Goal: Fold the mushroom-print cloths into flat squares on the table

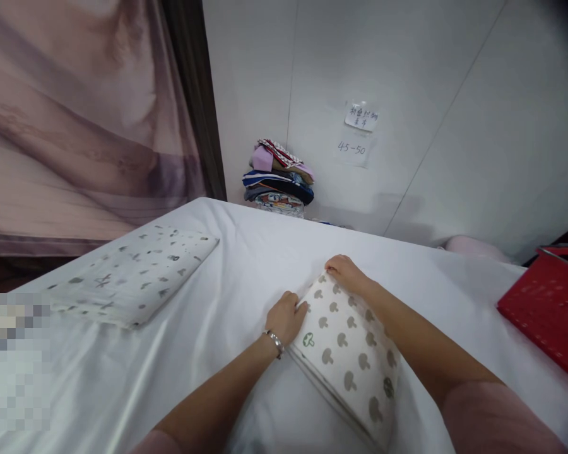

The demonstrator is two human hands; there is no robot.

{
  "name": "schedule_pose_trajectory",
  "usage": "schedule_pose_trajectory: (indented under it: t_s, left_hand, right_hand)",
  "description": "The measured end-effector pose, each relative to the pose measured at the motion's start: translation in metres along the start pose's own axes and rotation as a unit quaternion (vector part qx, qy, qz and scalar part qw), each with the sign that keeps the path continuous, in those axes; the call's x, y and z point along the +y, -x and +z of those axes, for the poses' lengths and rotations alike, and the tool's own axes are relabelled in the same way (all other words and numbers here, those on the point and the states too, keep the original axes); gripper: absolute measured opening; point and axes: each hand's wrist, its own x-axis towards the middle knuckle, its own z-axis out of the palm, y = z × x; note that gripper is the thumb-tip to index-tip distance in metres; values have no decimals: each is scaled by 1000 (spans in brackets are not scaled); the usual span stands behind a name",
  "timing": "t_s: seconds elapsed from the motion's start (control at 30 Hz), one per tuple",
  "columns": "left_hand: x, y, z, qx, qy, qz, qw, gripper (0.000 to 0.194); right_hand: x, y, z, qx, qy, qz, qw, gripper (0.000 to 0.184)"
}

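A folded white cloth with a grey-brown mushroom print [343,340] lies in front of me on the white-covered table [246,239], its near end toward my body. At its far corner, my right hand [345,272] pinches the edge between thumb and fingers. My left hand [285,317], with a silver bracelet at the wrist, grips the cloth's left edge near the far end, fingers curled. Off to the left rests a second folded white cloth with small grey and dark motifs [137,274], apart from both hands.
A stack of folded fabrics [279,180] stands beyond the table's far edge against the wall. A red perforated basket [549,309] sits at the right edge. Paper notes [353,151] are taped to the wall. A pinkish curtain [85,126] hangs at left.
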Motion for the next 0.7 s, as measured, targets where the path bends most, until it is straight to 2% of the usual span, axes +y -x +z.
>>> schedule_pose_trajectory:
  t_s: [0.2, 0.37, 0.5, 0.6, 0.7]
  left_hand:
    - [-1, 0, 2, -7, -8, -13, 1000, 28]
    - [-3, -1, 4, -3, -32, -6, 999, 29]
    - [-2, -1, 4, -11, -60, -7, 998, 32]
    - [0, -1, 3, -22, -72, -15, 997, 33]
    - [0, -1, 3, -23, -79, -16, 996, 33]
  right_hand:
    - [4, 3, 20, 54, -53, 33, 997, 17]
    - [19, 2, 37, 49, -75, 72, 993, 19]
    - [26, 2, 40, 38, -74, 105, 991, 29]
    - [17, 7, 35, 45, -37, 126, 990, 39]
    - [-8, 18, 34, 56, 35, 134, 989, 50]
